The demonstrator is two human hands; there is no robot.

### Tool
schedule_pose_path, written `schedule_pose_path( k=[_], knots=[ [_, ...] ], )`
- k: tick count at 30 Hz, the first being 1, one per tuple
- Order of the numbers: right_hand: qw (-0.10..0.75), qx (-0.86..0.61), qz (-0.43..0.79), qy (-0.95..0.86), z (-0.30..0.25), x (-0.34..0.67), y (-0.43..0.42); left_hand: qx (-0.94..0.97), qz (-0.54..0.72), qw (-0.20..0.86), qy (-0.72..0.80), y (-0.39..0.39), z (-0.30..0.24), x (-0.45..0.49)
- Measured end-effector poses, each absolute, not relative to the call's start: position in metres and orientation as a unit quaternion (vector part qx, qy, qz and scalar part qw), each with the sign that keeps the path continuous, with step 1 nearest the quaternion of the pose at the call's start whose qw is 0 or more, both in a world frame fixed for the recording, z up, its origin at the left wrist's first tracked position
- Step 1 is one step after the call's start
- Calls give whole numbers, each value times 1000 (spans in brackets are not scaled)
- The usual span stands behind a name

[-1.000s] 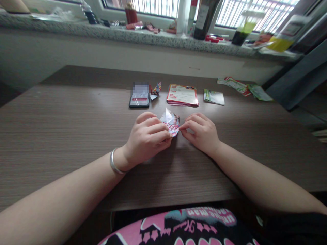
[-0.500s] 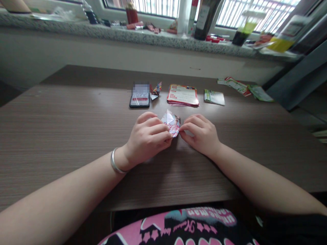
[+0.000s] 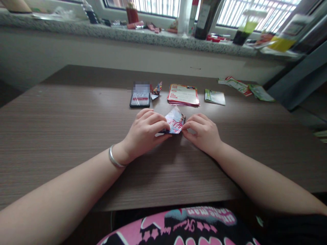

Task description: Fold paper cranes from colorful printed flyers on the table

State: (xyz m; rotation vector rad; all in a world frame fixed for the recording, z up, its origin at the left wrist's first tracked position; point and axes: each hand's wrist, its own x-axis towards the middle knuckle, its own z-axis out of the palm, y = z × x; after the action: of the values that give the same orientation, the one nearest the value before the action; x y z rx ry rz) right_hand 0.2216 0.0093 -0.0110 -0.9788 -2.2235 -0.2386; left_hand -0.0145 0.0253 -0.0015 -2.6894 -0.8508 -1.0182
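A small folded piece of printed paper (image 3: 175,122), red, white and blue, lies on the brown wooden table (image 3: 63,126) between my hands. My left hand (image 3: 145,134), with a silver bracelet on the wrist, has its fingers curled over the paper's left side and grips it. My right hand (image 3: 203,132) pinches the paper's right edge with thumb and forefinger. Part of the paper is hidden under my left fingers.
Behind the hands lie a phone (image 3: 139,97), a small folded paper figure (image 3: 155,90), a stack of red leaflets (image 3: 183,95), green leaflets (image 3: 215,97) and more leaflets (image 3: 236,84) at the far right. Bottles and clutter line the stone windowsill (image 3: 153,35).
The folded paper has been turned and spread out wider, and now sits a little further from me. My left fingers have shifted forward over it.
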Motion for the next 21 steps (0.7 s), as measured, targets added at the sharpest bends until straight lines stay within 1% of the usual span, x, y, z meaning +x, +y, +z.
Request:
schedule_pose_path(
  k=[7, 12, 16, 21],
  knots=[
    [351, -395, -66, -846, -18, 227, 13, -863, -394, 35, -315, 34, -11, -20],
    [376, -391, -67, -837, -16, 228, 12, -864, -396, 30, -309, 34, -11, -20],
    [398, -397, -90, -822, -11, 228, 10, -871, -395, 22, -290, 31, -9, -20],
    [366, -441, -80, -816, -11, 227, 10, -880, -377, -7, -288, 25, -3, -19]
  ],
)
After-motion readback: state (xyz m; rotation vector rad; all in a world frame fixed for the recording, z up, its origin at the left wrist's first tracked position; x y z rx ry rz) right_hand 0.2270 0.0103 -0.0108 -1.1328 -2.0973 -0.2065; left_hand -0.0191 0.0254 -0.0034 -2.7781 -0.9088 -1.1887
